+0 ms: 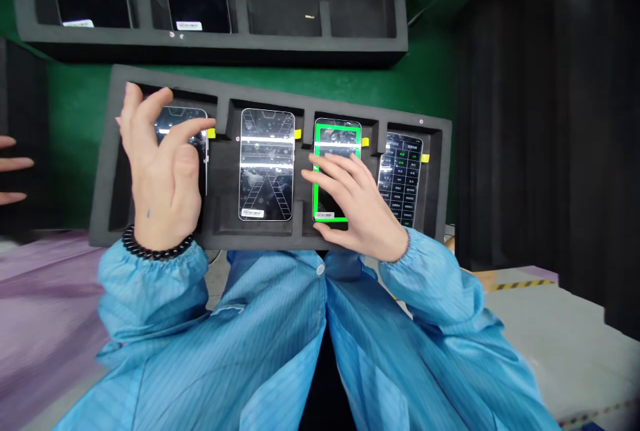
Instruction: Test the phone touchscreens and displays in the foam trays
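Note:
A dark foam tray (280, 237) lies in front of me with several phones in its slots. My left hand (157, 177) hovers over the leftmost phone (193, 121), fingers apart and curled, holding nothing; a black bead bracelet circles the wrist. My right hand (357, 201) rests flat with spread fingers on the third phone (337, 137), whose screen has a bright green border. Between them sits a phone (267, 164) with a reflective screen. The rightmost phone (403, 174) shows a menu of text. Small yellow tabs stick out by each phone.
A second foam tray (310, 51) stands behind on the green surface (75, 117), with two dark phones at its left. Another person's fingers (13, 164) reach in at the left edge. A dark curtain (550, 117) hangs at the right. Purple sheeting lies at lower left.

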Action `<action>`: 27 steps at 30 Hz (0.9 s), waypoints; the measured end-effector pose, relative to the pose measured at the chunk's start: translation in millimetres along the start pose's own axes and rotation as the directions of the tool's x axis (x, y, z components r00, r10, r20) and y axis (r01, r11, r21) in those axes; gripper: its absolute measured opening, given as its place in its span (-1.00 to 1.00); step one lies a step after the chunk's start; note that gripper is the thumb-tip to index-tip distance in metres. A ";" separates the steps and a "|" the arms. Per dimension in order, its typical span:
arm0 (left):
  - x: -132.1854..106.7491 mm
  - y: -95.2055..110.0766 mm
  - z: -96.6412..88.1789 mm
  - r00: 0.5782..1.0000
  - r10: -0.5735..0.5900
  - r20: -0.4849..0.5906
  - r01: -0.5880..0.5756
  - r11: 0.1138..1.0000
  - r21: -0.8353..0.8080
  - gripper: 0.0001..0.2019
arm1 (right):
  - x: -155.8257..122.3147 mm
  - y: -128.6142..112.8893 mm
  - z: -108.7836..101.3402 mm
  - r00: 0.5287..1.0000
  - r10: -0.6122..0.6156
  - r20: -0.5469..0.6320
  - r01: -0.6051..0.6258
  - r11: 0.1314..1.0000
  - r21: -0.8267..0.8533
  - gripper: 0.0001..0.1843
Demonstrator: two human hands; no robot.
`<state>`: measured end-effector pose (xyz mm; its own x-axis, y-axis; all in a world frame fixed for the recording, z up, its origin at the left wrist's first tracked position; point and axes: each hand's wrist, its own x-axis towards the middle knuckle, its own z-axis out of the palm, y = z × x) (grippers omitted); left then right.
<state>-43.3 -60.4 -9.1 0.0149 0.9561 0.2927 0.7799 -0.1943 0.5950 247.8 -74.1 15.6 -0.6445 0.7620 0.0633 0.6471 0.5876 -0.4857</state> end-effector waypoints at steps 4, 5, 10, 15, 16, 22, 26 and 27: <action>0.2 0.5 -1.7 1.000 0.003 -0.001 -0.003 1.000 0.007 -0.29 | -19.5 1.8 -5.2 0.982 -0.176 -0.068 0.179 0.983 0.049 -0.63; 0.2 0.6 -2.1 1.000 0.002 0.003 -0.002 1.000 0.008 -0.29 | -24.0 1.4 -3.7 0.973 -0.215 -0.087 0.218 0.976 0.026 -0.69; 0.2 -0.4 -2.2 1.000 -0.004 0.018 0.004 1.000 0.004 -0.30 | -34.2 -0.4 10.1 0.957 -0.275 -0.097 0.271 0.961 -0.055 -0.66; 1.0 -1.0 -1.3 1.000 -0.013 0.014 0.013 1.000 0.007 -0.29 | -33.8 1.7 8.1 0.962 -0.246 -0.119 0.250 0.968 0.023 -0.58; 1.0 -0.7 -1.4 1.000 -0.018 0.018 0.018 1.000 0.008 -0.30 | -34.8 2.3 6.5 0.965 -0.217 -0.145 0.224 0.974 0.033 -0.58; 1.2 0.7 -1.8 1.000 -0.013 0.026 0.012 1.000 0.010 -0.34 | -35.1 5.6 0.8 0.970 -0.178 -0.168 0.184 0.983 0.022 -0.61; 0.6 2.9 -1.8 1.000 0.001 0.014 -0.001 1.000 -0.018 -0.36 | -5.1 11.4 -8.2 0.985 -0.109 -0.137 0.104 0.994 -0.038 -0.63; 0.1 3.4 -1.8 1.000 0.004 0.013 -0.003 1.000 -0.022 -0.37 | 6.2 13.6 -11.1 0.987 -0.082 -0.137 0.076 0.996 -0.053 -0.63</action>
<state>-41.7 -61.3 -5.7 0.0258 0.9581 0.2853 0.7656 -0.2024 0.6106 257.1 -58.4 19.1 -0.6338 0.7411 0.2215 0.6171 0.6572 -0.4327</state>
